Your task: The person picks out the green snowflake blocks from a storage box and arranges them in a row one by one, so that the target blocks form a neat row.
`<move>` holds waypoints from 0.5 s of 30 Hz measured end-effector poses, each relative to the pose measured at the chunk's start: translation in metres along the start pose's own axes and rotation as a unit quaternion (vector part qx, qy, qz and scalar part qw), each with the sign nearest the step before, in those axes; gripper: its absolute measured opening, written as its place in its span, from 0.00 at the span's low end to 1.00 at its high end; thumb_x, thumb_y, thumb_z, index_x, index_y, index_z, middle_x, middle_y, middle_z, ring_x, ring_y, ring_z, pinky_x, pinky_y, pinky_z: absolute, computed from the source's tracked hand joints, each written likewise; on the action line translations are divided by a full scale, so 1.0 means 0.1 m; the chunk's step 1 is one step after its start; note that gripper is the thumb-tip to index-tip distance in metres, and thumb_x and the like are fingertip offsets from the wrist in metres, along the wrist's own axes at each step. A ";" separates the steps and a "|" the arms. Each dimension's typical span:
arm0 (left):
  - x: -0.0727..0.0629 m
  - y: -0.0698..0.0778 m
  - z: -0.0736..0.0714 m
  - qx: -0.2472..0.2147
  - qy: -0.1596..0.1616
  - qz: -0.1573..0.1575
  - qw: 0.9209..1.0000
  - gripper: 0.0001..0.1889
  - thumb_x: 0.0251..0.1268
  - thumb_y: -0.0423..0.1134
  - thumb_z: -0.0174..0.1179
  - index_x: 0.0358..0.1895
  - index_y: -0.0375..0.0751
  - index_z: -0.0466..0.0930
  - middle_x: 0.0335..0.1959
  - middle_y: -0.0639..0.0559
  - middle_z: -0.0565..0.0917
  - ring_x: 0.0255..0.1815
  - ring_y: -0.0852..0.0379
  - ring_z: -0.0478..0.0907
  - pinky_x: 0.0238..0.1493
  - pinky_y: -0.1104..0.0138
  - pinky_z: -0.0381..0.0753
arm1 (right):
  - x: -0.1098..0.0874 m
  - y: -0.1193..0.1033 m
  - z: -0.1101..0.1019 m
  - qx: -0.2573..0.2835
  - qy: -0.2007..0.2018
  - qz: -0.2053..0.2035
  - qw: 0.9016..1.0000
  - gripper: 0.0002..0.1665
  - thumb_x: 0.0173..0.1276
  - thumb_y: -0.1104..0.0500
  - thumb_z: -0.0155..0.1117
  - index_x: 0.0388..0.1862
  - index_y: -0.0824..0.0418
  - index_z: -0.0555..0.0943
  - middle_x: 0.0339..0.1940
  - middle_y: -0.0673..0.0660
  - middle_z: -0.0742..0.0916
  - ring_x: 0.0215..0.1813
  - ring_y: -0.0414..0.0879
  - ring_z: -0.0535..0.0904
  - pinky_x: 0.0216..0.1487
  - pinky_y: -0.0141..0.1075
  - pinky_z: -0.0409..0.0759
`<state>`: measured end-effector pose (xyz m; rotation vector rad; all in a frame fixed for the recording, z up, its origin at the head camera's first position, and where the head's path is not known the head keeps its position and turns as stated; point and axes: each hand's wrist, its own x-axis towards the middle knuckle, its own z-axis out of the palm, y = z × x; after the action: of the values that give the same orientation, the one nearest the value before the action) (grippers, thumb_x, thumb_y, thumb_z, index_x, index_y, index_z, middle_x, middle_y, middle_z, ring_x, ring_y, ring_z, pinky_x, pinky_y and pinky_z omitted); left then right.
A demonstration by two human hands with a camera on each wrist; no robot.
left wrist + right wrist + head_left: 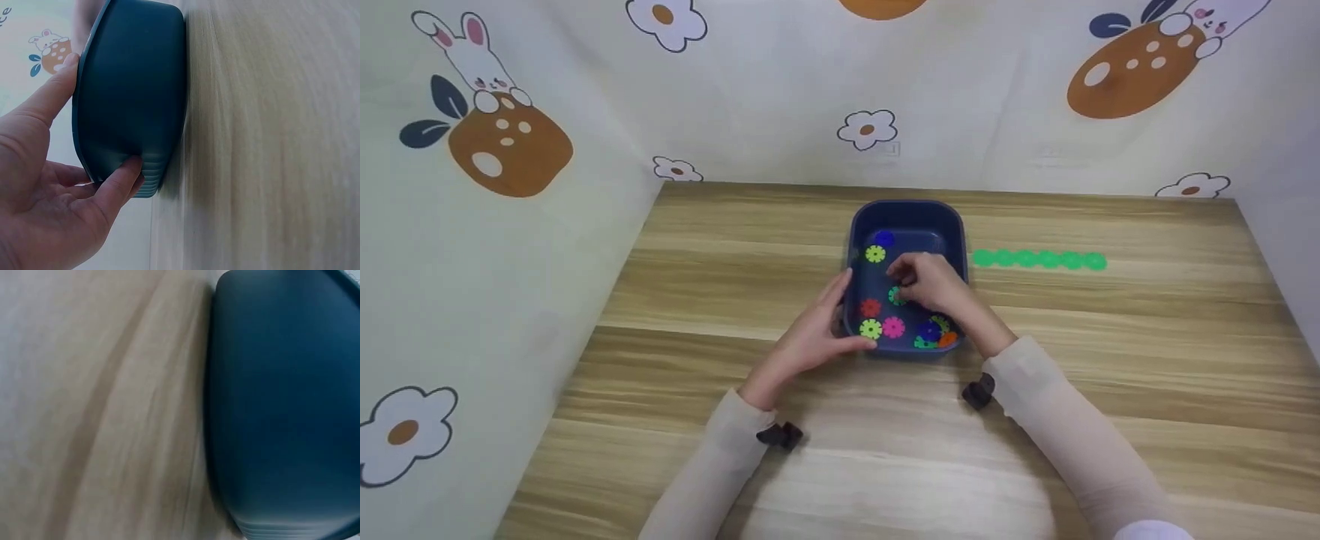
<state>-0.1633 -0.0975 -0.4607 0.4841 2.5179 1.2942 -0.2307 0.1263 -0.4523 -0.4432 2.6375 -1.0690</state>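
A dark blue plastic bin [907, 214] stands on the table with several notched, flower-shaped plastic discs inside. My left hand [814, 330] holds the bin's near left corner, thumb over the near rim and fingers along the left wall. In the left wrist view this hand [62, 185] spans the bin's outer wall [129, 84]. Reaching over the right rim, my right hand [934, 283] has curled fingers inside the bin and pinches a green disc [895, 295]. The right wrist view shows only the bin's wall [287, 399]; the right hand is out of sight there.
Yellow [875, 253], red [870, 307] and pink discs [893, 327] lie in the bin, with a mixed cluster [936, 331] in its near right corner. A row of joined green discs [1039, 259] lies right of the bin. Patterned cloth [780, 97] backs the wooden table [720, 277].
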 end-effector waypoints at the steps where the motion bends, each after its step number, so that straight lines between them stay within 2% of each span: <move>1: 0.00 0.00 0.00 0.000 0.001 0.002 1.000 0.58 0.55 0.47 0.74 0.82 0.46 0.42 0.83 0.44 0.46 0.79 0.42 0.58 0.81 0.50 0.56 | 0.00 0.00 0.00 -0.015 -0.008 0.005 1.000 0.19 0.61 0.68 0.71 0.52 0.67 0.84 0.50 0.65 0.87 0.52 0.56 0.84 0.57 0.48 0.85; 5: 0.01 -0.01 0.00 -0.001 0.005 0.011 1.000 0.58 0.55 0.47 0.75 0.82 0.45 0.42 0.83 0.43 0.47 0.80 0.42 0.55 0.81 0.50 0.55 | 0.01 -0.01 0.03 -0.070 -0.030 0.022 0.997 0.19 0.60 0.67 0.73 0.51 0.65 0.85 0.49 0.64 0.84 0.50 0.55 0.80 0.57 0.46 0.83; 8: 0.02 -0.02 0.00 0.000 0.007 0.015 1.000 0.58 0.54 0.48 0.75 0.82 0.44 0.42 0.83 0.41 0.47 0.81 0.42 0.53 0.81 0.50 0.55 | 0.02 -0.02 0.04 -0.087 -0.034 0.029 0.995 0.15 0.60 0.67 0.73 0.47 0.64 0.86 0.47 0.62 0.82 0.47 0.53 0.77 0.55 0.45 0.81; 11: 0.02 -0.02 0.00 -0.002 0.006 0.011 1.000 0.58 0.54 0.48 0.75 0.82 0.44 0.42 0.83 0.41 0.47 0.81 0.43 0.53 0.81 0.51 0.55 | 0.02 -0.02 0.05 -0.081 -0.030 0.035 0.996 0.12 0.60 0.67 0.73 0.43 0.63 0.86 0.45 0.60 0.82 0.45 0.52 0.76 0.53 0.44 0.81; 15: 0.01 -0.01 0.01 -0.009 0.004 0.006 1.000 0.58 0.55 0.47 0.75 0.82 0.45 0.42 0.83 0.41 0.46 0.80 0.42 0.56 0.81 0.51 0.56 | 0.01 0.00 0.05 -0.057 -0.026 0.027 0.998 0.11 0.59 0.70 0.72 0.41 0.61 0.85 0.42 0.59 0.86 0.43 0.51 0.80 0.49 0.43 0.83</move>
<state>-0.1639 -0.0973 -0.4620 0.4916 2.5102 1.3249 -0.2299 0.1222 -0.4558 -0.4138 2.6574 -0.8826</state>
